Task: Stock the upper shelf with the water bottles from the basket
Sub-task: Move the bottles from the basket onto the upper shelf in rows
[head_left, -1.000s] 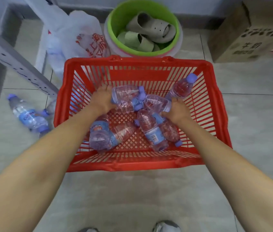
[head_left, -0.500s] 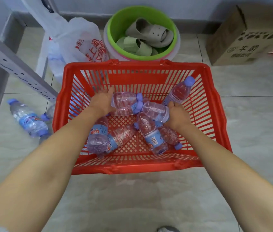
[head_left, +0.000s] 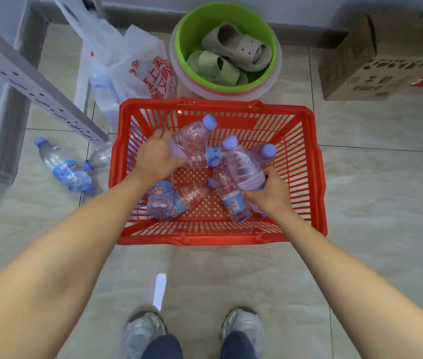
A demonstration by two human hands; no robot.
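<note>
1. Over the red basket (head_left: pixel 316 177), near the person's feet on the floor, both hands are closed round bottles. The left hand (head_left: pixel 157 158) is wrapped round the base of one bottle (head_left: pixel 192 141), whose cap is tilted up and away; a second, labelled bottle (head_left: pixel 202 158) lies just under it, and whether it is also gripped cannot be told.
2. By the right hand (head_left: pixel 267 194) two bottles appear to be clutched at their lower ends: the nearer one (head_left: pixel 244 167) and one behind it (head_left: pixel 263 155), caps pointing far.
3. A slip is judged the main risk. Smooth, round bottles held only by the base could pivot or slide out as they are lifted, especially where two share one palm.
4. A dropped bottle would probably fall back among those lying in the basket, namely a pair at the near left (head_left: pixel 169 200) and one beside the right hand (head_left: pixel 228 198), or roll away across the tiles.
5. Two loose bottles (head_left: pixel 62 165) already lie on the floor left of the basket, beside the shelf frame (head_left: pixel 36 84); they could be stepped on or kicked when the turn toward the shelf is made.
6. The frame's sloping bar stands close to the left arm's path and could be knocked by a raised bottle.
7. The upper shelf itself is out of view, so its clearance cannot be judged.
</note>
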